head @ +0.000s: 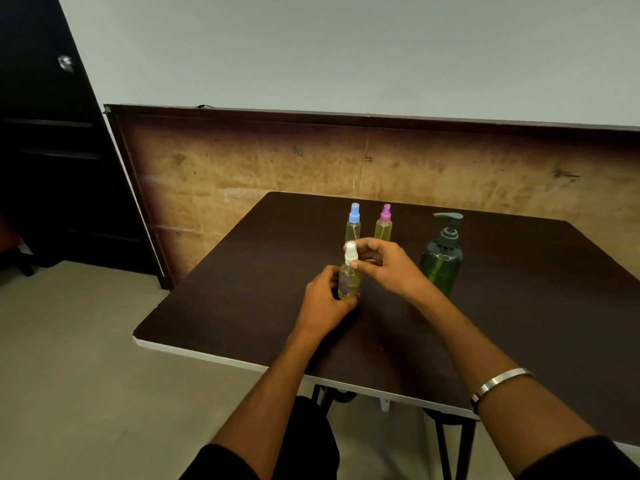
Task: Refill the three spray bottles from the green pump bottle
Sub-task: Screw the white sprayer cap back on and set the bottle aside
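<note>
On the dark table (242, 271) a small spray bottle with a white cap (349, 271) stands upright, holding yellowish liquid. My left hand (325, 299) grips its body from the left. My right hand (384, 263) pinches the white spray head from the right. Behind them stand a blue-capped spray bottle (353, 223) and a pink-capped spray bottle (383, 225), both upright. The green pump bottle (441, 261) stands to the right, its pump head on, just beyond my right wrist.
The table's near edge has a white trim (207, 355) and folding legs below. A worn wooden panel (277, 161) lines the wall behind. A dark cabinet (52, 150) stands at the left on the grey floor.
</note>
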